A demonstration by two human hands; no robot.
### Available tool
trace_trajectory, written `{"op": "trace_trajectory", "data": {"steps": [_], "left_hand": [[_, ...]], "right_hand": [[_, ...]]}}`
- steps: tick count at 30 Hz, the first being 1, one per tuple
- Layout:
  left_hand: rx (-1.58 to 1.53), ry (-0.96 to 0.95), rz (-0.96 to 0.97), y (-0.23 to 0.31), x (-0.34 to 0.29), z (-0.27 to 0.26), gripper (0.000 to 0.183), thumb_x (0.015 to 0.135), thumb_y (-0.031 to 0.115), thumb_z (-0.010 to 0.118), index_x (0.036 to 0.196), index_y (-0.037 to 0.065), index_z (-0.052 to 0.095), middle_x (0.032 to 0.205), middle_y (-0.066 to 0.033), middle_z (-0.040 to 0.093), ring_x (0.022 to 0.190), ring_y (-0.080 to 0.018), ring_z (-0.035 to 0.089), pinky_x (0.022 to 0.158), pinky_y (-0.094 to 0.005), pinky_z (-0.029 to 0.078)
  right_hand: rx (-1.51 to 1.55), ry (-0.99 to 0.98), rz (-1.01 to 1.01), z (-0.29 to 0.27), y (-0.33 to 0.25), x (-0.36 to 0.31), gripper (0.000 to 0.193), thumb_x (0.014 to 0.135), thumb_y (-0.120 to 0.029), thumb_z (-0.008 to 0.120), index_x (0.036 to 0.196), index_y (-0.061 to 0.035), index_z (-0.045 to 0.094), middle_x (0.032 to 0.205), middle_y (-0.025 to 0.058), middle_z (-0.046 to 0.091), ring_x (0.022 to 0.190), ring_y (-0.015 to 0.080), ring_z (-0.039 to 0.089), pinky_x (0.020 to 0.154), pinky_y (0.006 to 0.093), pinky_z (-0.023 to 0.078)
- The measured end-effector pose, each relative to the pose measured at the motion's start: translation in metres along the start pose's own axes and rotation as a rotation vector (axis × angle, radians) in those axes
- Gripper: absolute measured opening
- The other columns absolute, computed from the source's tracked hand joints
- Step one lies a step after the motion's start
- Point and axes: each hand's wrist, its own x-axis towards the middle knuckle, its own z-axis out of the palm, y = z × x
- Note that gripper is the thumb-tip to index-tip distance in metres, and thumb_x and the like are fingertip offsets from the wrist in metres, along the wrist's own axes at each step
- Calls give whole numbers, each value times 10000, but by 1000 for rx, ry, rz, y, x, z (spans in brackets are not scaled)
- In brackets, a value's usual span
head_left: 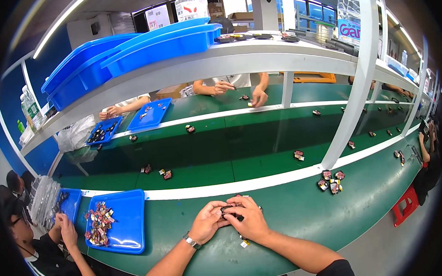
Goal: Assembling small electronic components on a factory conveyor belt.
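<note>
Both my hands meet above the green bench in front of me. My left hand (207, 222), with a metal watch on its wrist, pinches a small black plastic part (227, 211). From the other side, the fingers of my right hand (248, 219) close on that same part, hiding much of it. Just below my right hand lies a small white and yellow piece (244, 243). Another small reddish part peeks out behind my fingertips. To my left, a blue tray (140, 223) holds a heap of small red, yellow and white components (100, 224).
A cluster of small assemblies (331, 182) lies right of my hands. Beyond the white rail (198, 193), a dark green conveyor belt (202, 158) carries scattered parts. A white post (351, 94) and shelf with blue bins (159, 47) stand ahead. Co-workers sit left, opposite and far right.
</note>
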Motion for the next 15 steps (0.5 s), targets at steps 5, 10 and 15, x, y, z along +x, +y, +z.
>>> {"op": "trace_trajectory", "data": {"steps": [5,10,15], "left_hand": [[7,3,13,0,0,1,211,1011,119,488,1212,59,468,1318,-160,555,1171,-234,584,1000,-442,492],[-8,7,12,1,0,2,208,1008,111,492,1209,61,475,1317,-160,562,1152,-229,595,991,-429,497],[0,19,1,-2,-1,-4,208,1003,107,507,1205,66,480,1294,-144,575,1131,-221,601,987,-426,499]], "right_hand": [[29,14,7,4,2,-2,172,796,-96,742,967,-97,754,1176,70,642,1107,273,561,952,382,490],[183,-15,142,6,7,-3,176,812,-110,730,983,-122,766,1236,68,643,1162,275,553,1011,386,449],[261,-51,204,6,7,-3,164,844,-141,707,998,-115,757,1260,71,625,1149,239,578,997,378,449]]}}
